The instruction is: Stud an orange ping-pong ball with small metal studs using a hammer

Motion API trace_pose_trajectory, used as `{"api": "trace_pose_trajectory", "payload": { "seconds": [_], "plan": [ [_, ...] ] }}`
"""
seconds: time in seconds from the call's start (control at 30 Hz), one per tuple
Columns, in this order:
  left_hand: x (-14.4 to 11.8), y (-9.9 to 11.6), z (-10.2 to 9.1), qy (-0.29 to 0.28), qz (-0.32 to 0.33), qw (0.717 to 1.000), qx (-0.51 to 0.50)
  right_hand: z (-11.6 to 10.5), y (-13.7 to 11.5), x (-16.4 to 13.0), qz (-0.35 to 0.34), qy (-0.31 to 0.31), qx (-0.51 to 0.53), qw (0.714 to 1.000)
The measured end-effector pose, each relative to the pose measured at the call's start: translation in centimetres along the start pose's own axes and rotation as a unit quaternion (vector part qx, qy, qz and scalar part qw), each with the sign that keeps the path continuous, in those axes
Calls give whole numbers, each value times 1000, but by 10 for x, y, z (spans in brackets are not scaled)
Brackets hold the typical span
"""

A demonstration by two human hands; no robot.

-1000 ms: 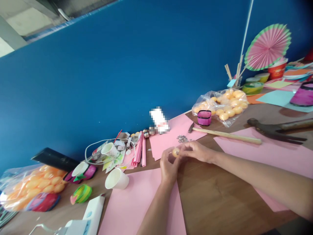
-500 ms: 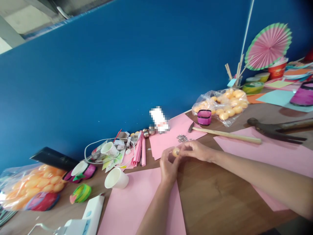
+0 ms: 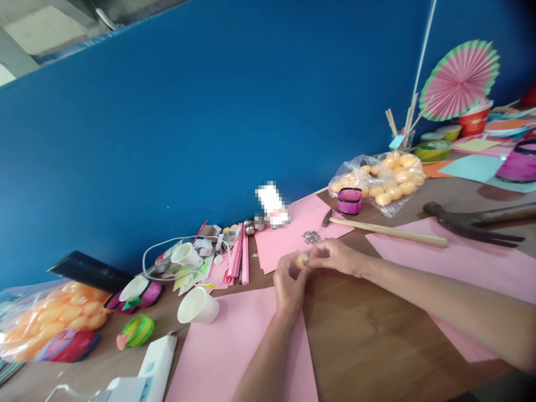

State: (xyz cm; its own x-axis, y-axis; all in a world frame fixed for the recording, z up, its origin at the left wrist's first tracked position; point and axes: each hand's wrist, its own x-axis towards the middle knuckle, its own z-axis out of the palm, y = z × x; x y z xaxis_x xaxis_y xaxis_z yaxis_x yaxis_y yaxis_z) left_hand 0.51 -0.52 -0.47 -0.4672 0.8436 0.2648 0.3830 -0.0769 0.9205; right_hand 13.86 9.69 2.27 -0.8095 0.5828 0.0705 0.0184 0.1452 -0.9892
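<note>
Between the fingers of my left hand [image 3: 290, 285] is a small pale-orange plastic ball [image 3: 301, 260], with a shiny silver spot on its right side. My right hand [image 3: 335, 258] is closed in a pinch against that spot; whatever lies between its fingertips is too small to make out. Just beyond my hands, a heap of tiny silver pieces [image 3: 311, 237] lies on a pink paper sheet [image 3: 280, 245]. A small hammer [image 3: 389, 230] with a wooden handle rests to the right of the heap.
A claw hammer [image 3: 473, 220] lies at the right on pink paper. Clear bags of orange balls [image 3: 393, 178] sit at the back right and far left. Left of my hands stand a white paper cup [image 3: 198, 306] and a power strip [image 3: 157, 363]. A blue partition [image 3: 209, 111] rises behind.
Both hands stay almost in place, with the ball turned very slightly between the fingers. The view has shifted a little; objects on the table have not moved.
</note>
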Motion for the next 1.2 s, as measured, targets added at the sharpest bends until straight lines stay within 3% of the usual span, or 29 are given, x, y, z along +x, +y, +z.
{"api": "trace_pose_trajectory", "payload": {
  "seconds": [0.33,0.57,0.67,0.73,0.8,0.87,0.93,1.03,1.2],
  "plan": [
    [0,-2,1,-3,-5,1000,-20,2,7,3,16,13,77,997],
    [1,-2,1,-19,-16,998,-66,5,0,2,-4,32,22,999],
    [2,-2,1,0,-21,998,-62,-6,-2,4,-33,66,-61,995],
    [2,-1,0,16,-21,998,-56,-21,1,5,-71,133,-198,969],
    [3,-1,1,23,-23,997,-63,-40,5,6,-79,210,-388,894],
    [3,0,1,27,-29,996,-81,-60,10,8,-42,218,-542,810],
    [3,1,0,34,-36,995,-89,-76,15,8,36,212,-615,758],
    [4,3,-1,55,-40,996,-65,-89,18,9,107,181,-639,740],
    [6,-2,-4,81,-36,995,-56,-95,17,10,129,162,-631,748]
  ]
}}
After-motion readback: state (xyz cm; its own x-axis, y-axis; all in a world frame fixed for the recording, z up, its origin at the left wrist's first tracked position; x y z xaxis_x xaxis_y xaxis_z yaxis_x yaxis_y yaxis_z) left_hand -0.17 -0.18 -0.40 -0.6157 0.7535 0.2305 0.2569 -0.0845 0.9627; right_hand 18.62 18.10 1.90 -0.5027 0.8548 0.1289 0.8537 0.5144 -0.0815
